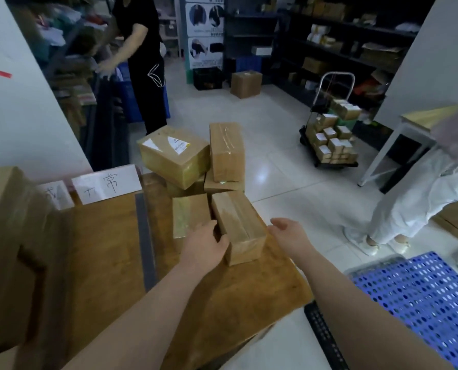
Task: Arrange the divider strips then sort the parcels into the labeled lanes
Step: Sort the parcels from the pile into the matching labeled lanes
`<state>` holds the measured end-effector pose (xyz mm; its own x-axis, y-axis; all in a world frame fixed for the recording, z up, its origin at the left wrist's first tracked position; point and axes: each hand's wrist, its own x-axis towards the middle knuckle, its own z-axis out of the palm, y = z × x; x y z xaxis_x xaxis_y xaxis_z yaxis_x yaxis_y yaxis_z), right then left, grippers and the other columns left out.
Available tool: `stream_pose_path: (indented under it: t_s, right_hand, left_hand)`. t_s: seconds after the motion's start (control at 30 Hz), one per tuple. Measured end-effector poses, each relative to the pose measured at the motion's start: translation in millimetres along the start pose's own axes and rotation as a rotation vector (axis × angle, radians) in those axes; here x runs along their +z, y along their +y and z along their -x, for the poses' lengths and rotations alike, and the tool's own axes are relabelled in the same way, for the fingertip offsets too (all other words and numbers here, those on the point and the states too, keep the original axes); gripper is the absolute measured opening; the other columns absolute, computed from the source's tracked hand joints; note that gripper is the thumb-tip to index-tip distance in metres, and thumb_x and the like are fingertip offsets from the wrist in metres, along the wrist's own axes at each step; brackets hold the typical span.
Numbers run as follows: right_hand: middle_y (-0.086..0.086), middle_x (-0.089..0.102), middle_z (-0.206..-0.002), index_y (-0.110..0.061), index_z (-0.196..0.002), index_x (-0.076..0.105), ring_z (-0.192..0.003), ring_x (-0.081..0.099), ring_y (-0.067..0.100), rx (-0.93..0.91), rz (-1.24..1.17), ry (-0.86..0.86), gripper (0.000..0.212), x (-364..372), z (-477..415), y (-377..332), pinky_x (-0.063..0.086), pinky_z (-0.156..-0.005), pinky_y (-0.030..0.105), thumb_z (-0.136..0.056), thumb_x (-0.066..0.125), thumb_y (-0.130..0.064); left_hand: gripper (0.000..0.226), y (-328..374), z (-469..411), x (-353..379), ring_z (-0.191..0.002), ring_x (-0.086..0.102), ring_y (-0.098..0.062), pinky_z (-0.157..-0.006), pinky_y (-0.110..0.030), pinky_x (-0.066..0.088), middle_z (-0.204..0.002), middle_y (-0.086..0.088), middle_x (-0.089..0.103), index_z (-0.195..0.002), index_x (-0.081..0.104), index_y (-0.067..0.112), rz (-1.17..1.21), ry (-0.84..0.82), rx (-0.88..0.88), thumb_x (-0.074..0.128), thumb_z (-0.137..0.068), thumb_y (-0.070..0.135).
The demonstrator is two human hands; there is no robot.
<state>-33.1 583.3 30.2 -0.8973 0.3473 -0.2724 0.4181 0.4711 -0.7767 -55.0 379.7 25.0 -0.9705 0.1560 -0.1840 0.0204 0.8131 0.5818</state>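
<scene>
My left hand (204, 247) lies with relaxed fingers against the left side of an oblong, glossy-taped cardboard parcel (240, 225) on the brown wooden surface (222, 303). My right hand (289, 233) hovers open beside its right side. A flat grey divider strip (145, 236) lies to the left.

parcels (238, 225) right of divider strip (145, 236); both on table (102, 249); label cards (106, 186) behind strip

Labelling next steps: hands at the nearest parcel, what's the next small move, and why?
Probably press the right hand against the right side of the nearest parcel. The left hand rests on its left side; the right is open, just apart, so a two-sided hold seems needed before lifting.
</scene>
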Motion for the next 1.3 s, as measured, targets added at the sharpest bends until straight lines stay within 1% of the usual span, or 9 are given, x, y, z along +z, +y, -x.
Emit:
stream_pose_path:
  t_s: [0.1, 0.2, 0.33, 0.6, 0.73, 0.87, 1.0, 1.13, 1.3]
  right_hand:
    - [-0.008, 0.063, -0.099, -0.013, -0.120, 0.066, -0.079, 0.057, 0.000, 0.069, -0.067, -0.057, 0.031, 8.4, -16.0, 7.8, 0.046, -0.061, 0.009, -0.096, 0.050, -0.024]
    - [0.001, 0.068, -0.110, -0.016, -0.114, 0.069, -0.095, 0.066, 0.018, 0.155, -0.159, -0.127, 0.030, 18.7, -26.9, 16.2, 0.055, -0.088, 0.035, -0.097, 0.046, -0.026]
    - [0.002, 0.072, -0.098, -0.024, -0.078, 0.073, -0.092, 0.067, 0.021, 0.139, -0.208, -0.167, 0.032, 24.4, -35.9, 18.3, 0.055, -0.087, 0.038, -0.096, 0.046, -0.027]
    - [0.004, 0.057, -0.118, -0.020, -0.099, 0.068, -0.108, 0.055, 0.023, 0.221, -0.317, -0.362, 0.015, 15.7, -30.9, 32.8, 0.053, -0.080, 0.030, -0.096, 0.056, -0.028]
    - [0.000, 0.058, -0.126, -0.026, -0.100, 0.071, -0.119, 0.051, 0.023, 0.119, -0.178, -0.441, 0.022, 1.6, -35.9, 48.9, 0.043, -0.106, 0.044, -0.100, 0.049, -0.024]
    - [-0.001, 0.056, -0.130, -0.026, -0.114, 0.062, -0.120, 0.053, 0.023, 0.125, -0.284, -0.393, 0.021, -13.0, -42.6, 67.2, 0.046, -0.103, 0.046, -0.102, 0.046, -0.027]
    - [-0.007, 0.062, -0.108, -0.023, -0.125, 0.049, -0.092, 0.065, 0.012, 0.166, -0.517, -0.499, 0.036, -34.5, -45.2, 76.1, 0.058, -0.063, 0.023, -0.094, 0.057, -0.038]
    - [-0.002, 0.070, -0.114, -0.037, -0.120, 0.062, -0.105, 0.068, 0.019, 0.153, -0.607, -0.726, 0.041, -44.0, -45.6, 79.4, 0.058, -0.083, 0.038, -0.089, 0.052, -0.061]
    - [0.004, 0.064, -0.118, -0.031, -0.128, 0.053, -0.101, 0.069, 0.023, 0.130, -0.658, -0.563, 0.053, -51.7, -54.3, 79.4, 0.058, -0.083, 0.048, -0.079, 0.073, -0.038]
  left_hand:
    - [0.060, 1.2, -14.9, 17.9, -0.129, 0.048, -0.020, -0.102, -0.027, 0.038, -0.145, -0.003, 0.049, -0.152, 0.032, 0.015, 0.087, -0.077, -0.019, 0.048, -0.100, 0.040]
    - [0.063, 1.5, -26.7, 33.2, -0.129, 0.049, -0.020, -0.104, -0.025, 0.038, -0.148, -0.002, 0.047, -0.154, 0.027, 0.016, 0.207, -0.152, -0.071, 0.047, -0.100, 0.042]
    - [0.071, 4.5, -37.7, 45.2, -0.138, 0.041, -0.025, -0.112, -0.038, 0.038, -0.154, -0.003, 0.039, -0.156, 0.020, 0.017, 0.326, -0.146, -0.169, 0.050, -0.098, 0.045]
    - [0.114, 9.5, -26.4, 69.8, -0.136, 0.041, -0.031, -0.111, -0.048, 0.038, -0.155, -0.007, 0.033, -0.155, 0.017, 0.023, 0.563, -0.119, -0.410, 0.069, -0.067, 0.073]
    - [0.134, 17.3, -17.5, 84.7, -0.137, 0.040, -0.030, -0.110, -0.049, 0.039, -0.155, -0.006, 0.032, -0.156, 0.013, 0.026, 0.615, -0.080, -0.476, 0.077, -0.049, 0.077]
    - [0.109, 21.0, -4.0, 95.2, -0.110, 0.056, -0.019, -0.094, -0.041, 0.051, -0.136, 0.000, 0.051, -0.152, 0.027, 0.023, 0.880, -0.032, -0.532, 0.077, -0.064, 0.063]
    - [0.064, 27.3, 13.1, 101.7, -0.108, 0.063, -0.023, -0.074, -0.038, 0.057, -0.124, -0.004, 0.065, -0.140, 0.048, 0.025, 1.217, -0.032, -0.583, 0.066, -0.083, 0.050]
    - [0.042, 36.0, 28.3, 116.9, -0.114, 0.064, -0.030, -0.096, -0.053, 0.050, -0.116, -0.005, 0.072, -0.125, 0.060, 0.028, 1.535, -0.049, -0.541, 0.054, -0.089, 0.050]
    - [0.038, 46.7, 31.1, 123.0, -0.117, 0.060, -0.028, -0.100, -0.051, 0.047, -0.130, -0.002, 0.062, -0.140, 0.048, 0.030, 1.446, 0.119, -0.556, 0.046, -0.102, 0.029]
